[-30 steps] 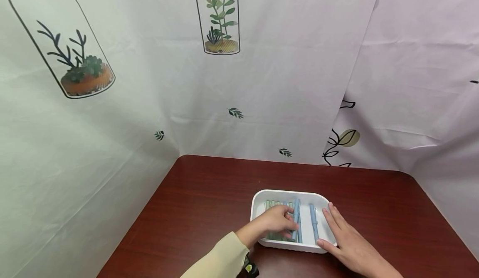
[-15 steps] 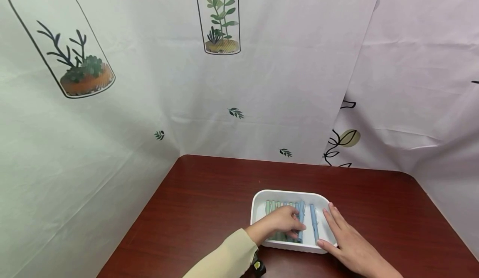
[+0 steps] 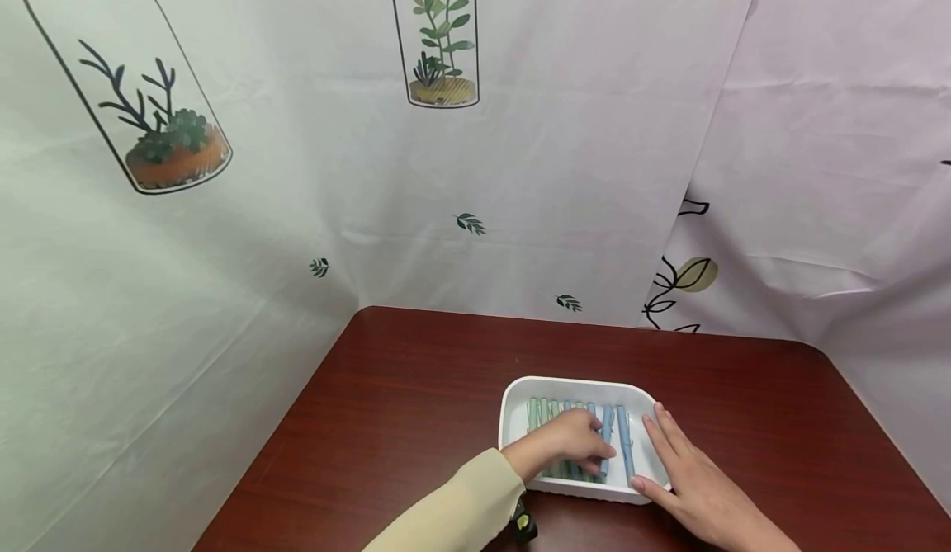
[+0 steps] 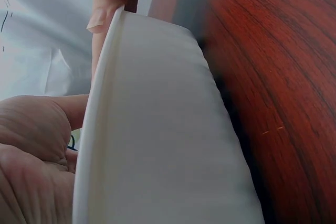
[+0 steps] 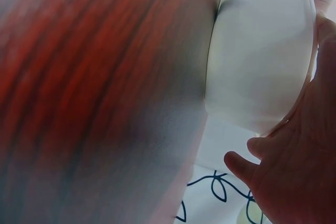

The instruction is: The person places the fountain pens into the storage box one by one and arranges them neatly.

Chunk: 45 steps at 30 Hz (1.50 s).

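A white tray (image 3: 575,388) holds a row of pens. Light green pens (image 3: 533,412) lie along its left part, with blue ones mixed in further right. My left hand (image 3: 570,436) reaches in over the near rim and pinches a blue pen (image 3: 607,422) between thumb and fingers. Right of that pen lies another blue pen (image 3: 625,445), slightly slanted. Straight fingers of my right hand (image 3: 687,478) rest along the tray's right rim, its thumb at the near right corner. In the left wrist view the tray's outer wall (image 4: 163,114) hides the pens.
The tray stands on a dark red wooden table (image 3: 416,403), whose back edge meets a white curtain (image 3: 520,205) printed with plants. A black device (image 3: 523,526) is strapped at the left wrist, below the sleeve (image 3: 468,502).
My left hand has slid right inside the tray with the blue pen, drawing it closer to the rightmost pen. The right hand has stayed at the rim.
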Each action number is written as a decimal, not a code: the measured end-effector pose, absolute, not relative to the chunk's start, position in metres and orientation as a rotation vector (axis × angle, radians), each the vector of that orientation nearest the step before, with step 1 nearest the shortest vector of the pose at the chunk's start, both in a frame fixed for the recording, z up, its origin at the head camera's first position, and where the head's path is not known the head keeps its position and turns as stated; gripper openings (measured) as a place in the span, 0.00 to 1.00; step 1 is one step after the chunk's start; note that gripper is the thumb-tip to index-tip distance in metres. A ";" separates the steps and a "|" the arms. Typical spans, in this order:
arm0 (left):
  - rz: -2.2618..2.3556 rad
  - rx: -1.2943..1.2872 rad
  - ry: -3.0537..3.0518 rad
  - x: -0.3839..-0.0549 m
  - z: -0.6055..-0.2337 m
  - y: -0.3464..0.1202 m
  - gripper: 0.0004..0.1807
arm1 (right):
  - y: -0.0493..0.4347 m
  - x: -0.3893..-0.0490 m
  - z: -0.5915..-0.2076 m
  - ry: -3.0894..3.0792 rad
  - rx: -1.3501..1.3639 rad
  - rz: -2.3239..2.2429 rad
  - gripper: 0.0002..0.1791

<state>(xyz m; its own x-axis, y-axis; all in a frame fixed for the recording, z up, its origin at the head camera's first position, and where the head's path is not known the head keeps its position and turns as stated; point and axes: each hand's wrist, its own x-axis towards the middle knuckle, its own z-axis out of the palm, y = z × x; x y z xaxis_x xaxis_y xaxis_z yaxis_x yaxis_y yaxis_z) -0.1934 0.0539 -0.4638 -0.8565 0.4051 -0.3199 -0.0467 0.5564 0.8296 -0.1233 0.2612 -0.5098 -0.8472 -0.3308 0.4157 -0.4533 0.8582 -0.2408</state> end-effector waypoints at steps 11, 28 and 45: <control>1.234 0.269 2.305 -0.191 -0.463 0.059 0.23 | 0.262 -0.123 -0.504 -2.693 0.607 0.312 0.47; 1.192 0.249 2.317 -0.191 -0.465 0.064 0.17 | 0.261 -0.123 -0.501 -2.746 0.583 0.296 0.46; 1.219 0.330 2.380 -0.191 -0.452 0.040 0.10 | 0.260 -0.124 -0.498 -2.813 0.554 0.363 0.48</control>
